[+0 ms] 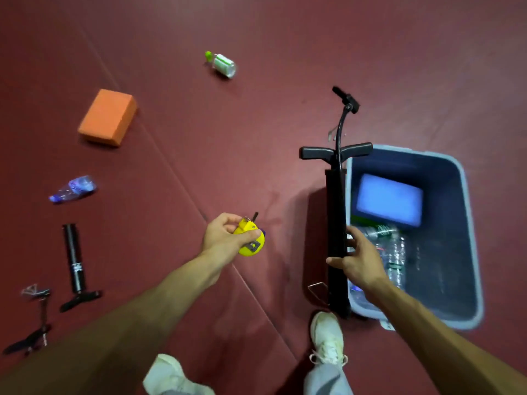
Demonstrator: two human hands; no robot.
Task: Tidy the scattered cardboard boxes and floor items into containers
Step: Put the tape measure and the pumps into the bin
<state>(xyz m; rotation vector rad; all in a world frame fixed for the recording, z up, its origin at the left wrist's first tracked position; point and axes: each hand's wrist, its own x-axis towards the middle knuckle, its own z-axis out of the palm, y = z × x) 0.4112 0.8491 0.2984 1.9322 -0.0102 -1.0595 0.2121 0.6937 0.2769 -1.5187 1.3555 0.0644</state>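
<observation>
My left hand (225,238) is shut on a small yellow tape measure (251,238), held above the red floor. My right hand (356,260) grips the barrel of a tall black floor pump (336,212) that stands upright against the left wall of a grey-blue plastic bin (467,218). Inside the bin lie a blue box (389,199) and clear plastic bottles (395,252). On the floor lie an orange box (108,116), a bottle with a green cap (222,64) and a crushed bottle with a blue label (72,189).
A second black pump (75,266) lies at the left, with its hose and small black parts (34,320) beside it. My white shoes (328,337) stand just in front of the bin. Seams run diagonally across the red floor mat (176,172).
</observation>
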